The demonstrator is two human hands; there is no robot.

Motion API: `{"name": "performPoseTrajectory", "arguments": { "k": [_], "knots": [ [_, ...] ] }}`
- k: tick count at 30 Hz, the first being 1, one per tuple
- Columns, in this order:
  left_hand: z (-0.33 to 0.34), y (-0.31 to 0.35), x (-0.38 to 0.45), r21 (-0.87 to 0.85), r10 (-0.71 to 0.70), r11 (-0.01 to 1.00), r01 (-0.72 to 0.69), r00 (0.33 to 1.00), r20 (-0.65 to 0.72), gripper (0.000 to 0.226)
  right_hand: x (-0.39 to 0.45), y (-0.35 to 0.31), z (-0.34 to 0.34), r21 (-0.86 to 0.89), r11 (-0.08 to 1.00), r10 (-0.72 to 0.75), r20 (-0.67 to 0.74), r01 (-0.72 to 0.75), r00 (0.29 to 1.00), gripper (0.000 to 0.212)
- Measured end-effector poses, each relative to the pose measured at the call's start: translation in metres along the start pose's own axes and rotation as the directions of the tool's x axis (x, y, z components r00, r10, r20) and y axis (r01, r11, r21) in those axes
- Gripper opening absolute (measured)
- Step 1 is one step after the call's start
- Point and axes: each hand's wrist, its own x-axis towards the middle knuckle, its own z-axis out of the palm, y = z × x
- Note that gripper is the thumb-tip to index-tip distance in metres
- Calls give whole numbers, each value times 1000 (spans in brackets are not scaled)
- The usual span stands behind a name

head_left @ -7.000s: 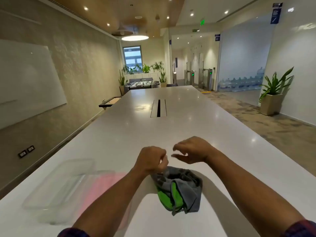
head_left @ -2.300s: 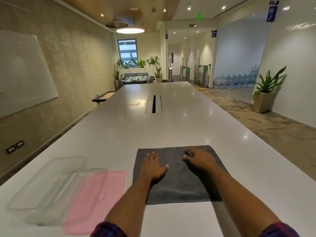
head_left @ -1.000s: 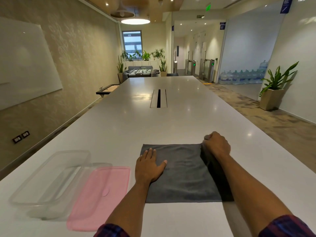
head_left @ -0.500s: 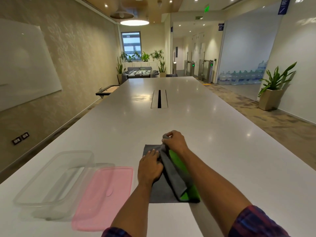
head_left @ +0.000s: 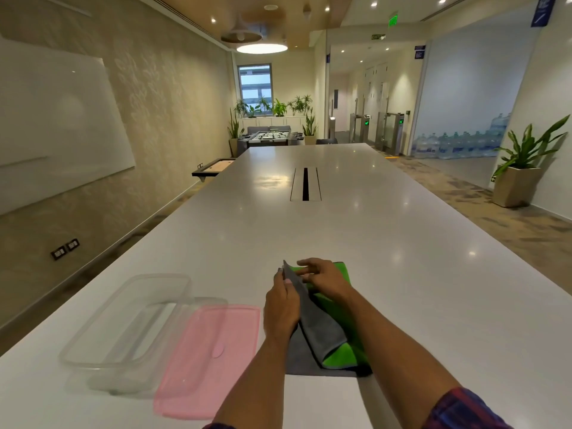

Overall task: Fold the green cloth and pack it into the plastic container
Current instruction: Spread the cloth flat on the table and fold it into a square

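Observation:
The cloth [head_left: 322, 329], grey on one face and bright green on the other, lies on the white table [head_left: 402, 274] partly folded, with a grey flap standing up along its middle. My left hand [head_left: 283, 301] pinches the far end of that raised flap. Just right of it, my right hand [head_left: 323, 275] rests on the green face at the far end, its fingers touching the flap. The clear plastic container [head_left: 123, 332] sits empty and uncovered to the left of the cloth. Its pink lid [head_left: 213, 357] lies flat between container and cloth.
The long white table runs far ahead, with a cable slot [head_left: 305, 184] in its middle. A wall with a whiteboard [head_left: 55, 125] flanks the left side. Carpeted floor and a potted plant [head_left: 523, 168] are on the right.
The flat grey cloth was folded over from its right side, baring the green face. In the last half second my left hand took hold of the raised flap and my right hand flattened onto the green.

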Motion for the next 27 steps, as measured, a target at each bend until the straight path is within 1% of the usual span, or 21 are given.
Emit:
{"name": "performPoseTrajectory", "arguments": {
  "k": [2,3,5,6,9,10,12,15,17,18,20,22,23,24,25,27],
  "knots": [
    [-1,1,-1,24,43,999,-43,999,11,49,-3,8,-6,-90,994,-70,-79,62,994,39],
    [-2,1,-1,25,62,998,-63,998,25,51,-6,13,-8,-131,988,-92,-70,82,993,36],
    [-3,1,0,18,88,996,-89,995,45,56,-12,22,-10,-164,981,-100,43,106,994,30],
    [-2,1,1,28,95,995,-96,994,48,54,-14,24,-9,-166,978,-113,97,128,989,25],
    [0,4,5,105,78,991,-84,995,55,33,-14,28,-7,-179,952,-222,163,250,961,15],
    [0,7,7,126,67,989,-74,996,58,31,-12,28,-8,-171,946,-242,184,274,953,12],
    [-2,13,12,166,54,984,-66,996,74,36,-8,33,-11,-140,950,-246,217,279,945,6],
    [-9,20,24,207,31,976,-60,989,143,49,-3,32,-13,-115,964,-200,287,241,937,31],
    [-16,24,32,235,28,970,-66,986,163,54,-2,29,-13,-120,971,-159,333,209,930,41],
    [-20,25,35,263,36,962,-79,986,165,53,-3,26,-13,-124,975,-132,355,187,926,42],
    [-29,23,40,321,66,940,-118,984,167,48,-6,17,-13,-140,980,-74,418,145,905,37],
    [-37,19,45,373,86,916,-149,980,178,40,-14,6,-13,-202,968,-38,472,149,881,22],
    [-41,17,47,405,92,900,-161,978,186,34,-19,1,-12,-253,949,-48,477,189,878,14],
    [-43,15,48,435,97,883,-176,976,197,27,-24,-3,-10,-302,923,-76,468,240,880,15],
    [-44,13,50,458,104,868,-193,972,212,23,-30,-5,-8,-334,900,-105,460,282,882,23],
    [-43,12,50,488,120,841,-235,959,255,22,-42,-8,-3,-324,897,-127,467,302,875,37]
  ]
}}
